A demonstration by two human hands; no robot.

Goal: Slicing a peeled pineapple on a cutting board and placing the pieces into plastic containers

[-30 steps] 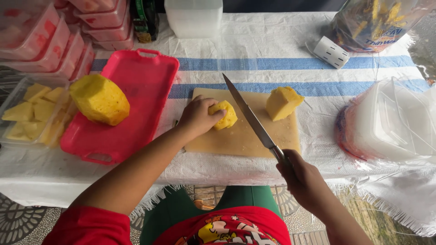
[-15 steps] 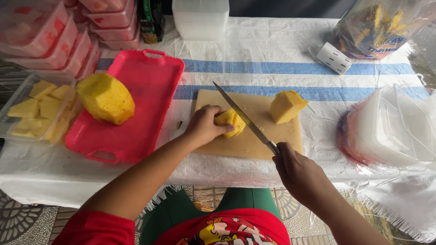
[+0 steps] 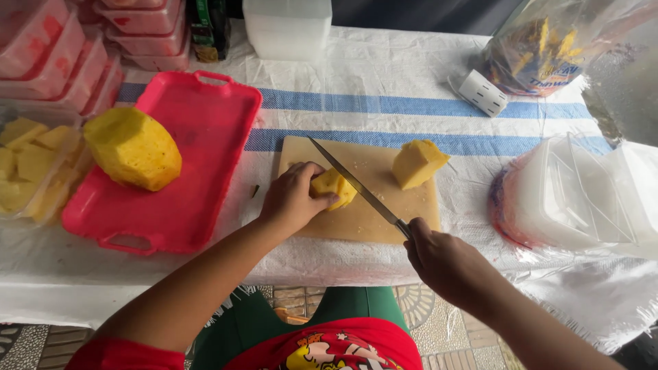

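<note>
- the left hand (image 3: pixel 291 199) has its fingers curled down over a small pineapple chunk (image 3: pixel 334 188), pinning it to the wooden cutting board (image 3: pixel 363 223) near the board's left side.
- the right hand (image 3: pixel 442 264) is closed around the handle of a long knife (image 3: pixel 353 183); the blade runs diagonally up and left, its edge lying across the held chunk just beside the left fingertips.
- judged from this, the step in hand is slicing that chunk. the next move seems to call for a straight press down, with the left fingertips tucked back from the blade since they sit right against it.
- a second, larger pineapple piece (image 3: pixel 418 163) stands at the far right of the board, apart from the knife.
- to the left, a peeled whole pineapple (image 3: pixel 133 147) rests on a red tray (image 3: pixel 205 123); further left a clear container of cut pineapple pieces (image 3: pixel 31 164).
- on the right, a stack of clear plastic containers (image 3: pixel 582 199) lies on the table (image 3: pixel 384 75) with its white, blue-striped cloth.
- nothing blocks the board itself; only the closeness of fingers and blade looks risky.
</note>
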